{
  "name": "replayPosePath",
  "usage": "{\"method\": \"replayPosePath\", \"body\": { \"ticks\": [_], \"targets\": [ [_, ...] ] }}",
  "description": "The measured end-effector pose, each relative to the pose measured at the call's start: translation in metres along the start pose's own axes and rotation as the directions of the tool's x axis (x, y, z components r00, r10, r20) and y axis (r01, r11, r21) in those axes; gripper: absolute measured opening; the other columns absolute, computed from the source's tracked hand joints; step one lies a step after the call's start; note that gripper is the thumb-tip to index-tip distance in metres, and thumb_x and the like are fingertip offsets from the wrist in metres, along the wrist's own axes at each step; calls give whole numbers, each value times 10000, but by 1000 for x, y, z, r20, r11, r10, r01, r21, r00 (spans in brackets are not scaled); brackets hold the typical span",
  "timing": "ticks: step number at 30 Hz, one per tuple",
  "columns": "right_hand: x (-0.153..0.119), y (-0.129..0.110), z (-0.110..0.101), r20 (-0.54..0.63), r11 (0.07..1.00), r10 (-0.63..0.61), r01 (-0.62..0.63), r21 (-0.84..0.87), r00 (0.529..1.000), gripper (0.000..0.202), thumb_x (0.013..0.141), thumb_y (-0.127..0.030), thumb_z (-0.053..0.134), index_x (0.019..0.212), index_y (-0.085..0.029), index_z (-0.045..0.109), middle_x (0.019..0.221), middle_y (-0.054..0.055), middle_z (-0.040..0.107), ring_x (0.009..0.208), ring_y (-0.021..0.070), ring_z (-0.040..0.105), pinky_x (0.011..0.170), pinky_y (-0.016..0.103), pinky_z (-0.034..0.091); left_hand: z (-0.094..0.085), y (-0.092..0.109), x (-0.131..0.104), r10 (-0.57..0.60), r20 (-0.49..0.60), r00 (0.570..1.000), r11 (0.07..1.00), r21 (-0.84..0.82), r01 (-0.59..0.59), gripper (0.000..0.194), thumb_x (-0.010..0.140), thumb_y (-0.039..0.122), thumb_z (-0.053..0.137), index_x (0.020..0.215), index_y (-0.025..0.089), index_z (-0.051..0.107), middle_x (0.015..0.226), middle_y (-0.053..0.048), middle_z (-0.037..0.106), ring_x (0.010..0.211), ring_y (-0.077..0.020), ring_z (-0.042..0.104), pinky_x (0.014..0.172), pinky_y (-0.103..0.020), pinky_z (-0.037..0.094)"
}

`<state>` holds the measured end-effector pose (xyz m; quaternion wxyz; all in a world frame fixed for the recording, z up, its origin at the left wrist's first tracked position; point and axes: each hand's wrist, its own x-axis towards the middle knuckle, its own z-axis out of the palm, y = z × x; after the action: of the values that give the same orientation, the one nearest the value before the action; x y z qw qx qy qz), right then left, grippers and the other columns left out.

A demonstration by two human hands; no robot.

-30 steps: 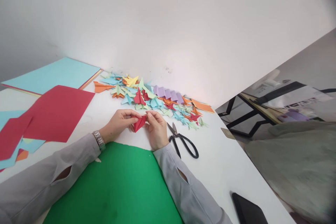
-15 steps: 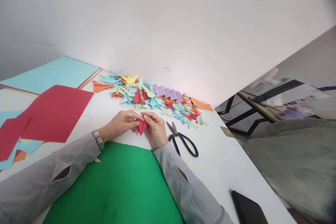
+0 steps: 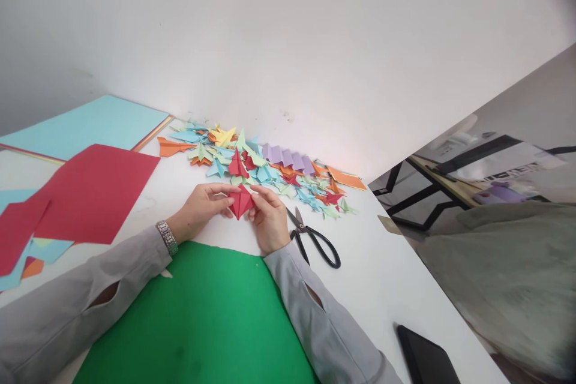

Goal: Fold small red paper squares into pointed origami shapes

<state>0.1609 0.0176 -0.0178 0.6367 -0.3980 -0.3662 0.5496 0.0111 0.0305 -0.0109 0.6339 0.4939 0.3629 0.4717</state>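
A small folded red paper plane (image 3: 240, 201) is held up between my two hands, its pointed end toward me. My left hand (image 3: 202, 207) pinches its left edge between thumb and fingers. On the opposite edge, my right hand (image 3: 270, 216) grips it the same way. Just beyond the hands lies a heap of small folded paper planes (image 3: 265, 174) in blue, green, orange, red and yellow. Black-handled scissors (image 3: 310, 234) rest half open to the right of my right hand. Below both wrists is a green sheet (image 3: 211, 318).
Large red paper (image 3: 99, 192) and cut scraps lie on the left, with a stack of light blue sheets (image 3: 90, 126) behind. A purple pleated paper (image 3: 288, 159) sits by the wall. A black phone-like device (image 3: 427, 354) lies near the table's right edge.
The red paper plane has risen slightly away from me and shows wider, its sides spread. My hands have moved a little apart, both still holding it.
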Motion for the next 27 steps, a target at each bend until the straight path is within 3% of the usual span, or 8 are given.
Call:
{"method": "replayPosePath", "body": {
  "ticks": [4, 9, 13, 19, 27],
  "targets": [
    [0, 5, -2, 37, 994, -49, 52, -95, 998, 208, 677, -222, 650, 879, -208, 702, 565, -60, 536, 421, 71, 452, 417, 217, 349, 2, 0, 0, 43, -89, 995, 995, 94, -35, 344, 665, 202, 691, 983, 73, 675, 635, -35, 686, 525, -117, 607, 565, -260, 508],
    [1, 13, -5, 108, 958, -75, 102, -268, 991, 204, 752, -242, 574, 907, -213, 705, 633, -22, 613, 423, 86, 469, 425, 238, 383, 6, 2, -1, 85, -96, 992, 986, 151, -70, 278, 670, 185, 656, 929, 88, 683, 686, -27, 673, 552, -123, 622, 580, -277, 531],
    [0, 12, -3, 114, 971, -63, 87, -225, 992, 139, 729, -268, 623, 839, -209, 682, 770, -4, 642, 509, 100, 526, 443, 235, 416, 5, 1, -1, 107, -79, 991, 979, 181, -91, 241, 666, 194, 657, 883, 90, 680, 690, -30, 662, 546, -128, 623, 559, -279, 530],
    [-3, 7, 0, 116, 979, -49, 70, -190, 992, 197, 730, -376, 677, 730, -194, 599, 647, -32, 568, 533, 106, 512, 456, 225, 419, 6, 4, -3, 92, -27, 995, 984, 158, -87, 192, 662, 211, 668, 821, 104, 653, 662, -24, 661, 531, -127, 619, 545, -268, 518],
    [-3, 8, -1, 138, 978, -61, 87, -191, 988, 119, 692, -260, 667, 688, -196, 566, 601, -48, 549, 497, 99, 502, 464, 221, 405, 7, 6, -5, 66, -27, 997, 981, 184, -59, 199, 680, 290, 680, 665, 141, 550, 591, 7, 607, 521, -121, 608, 528, -248, 496]
  ]
}}
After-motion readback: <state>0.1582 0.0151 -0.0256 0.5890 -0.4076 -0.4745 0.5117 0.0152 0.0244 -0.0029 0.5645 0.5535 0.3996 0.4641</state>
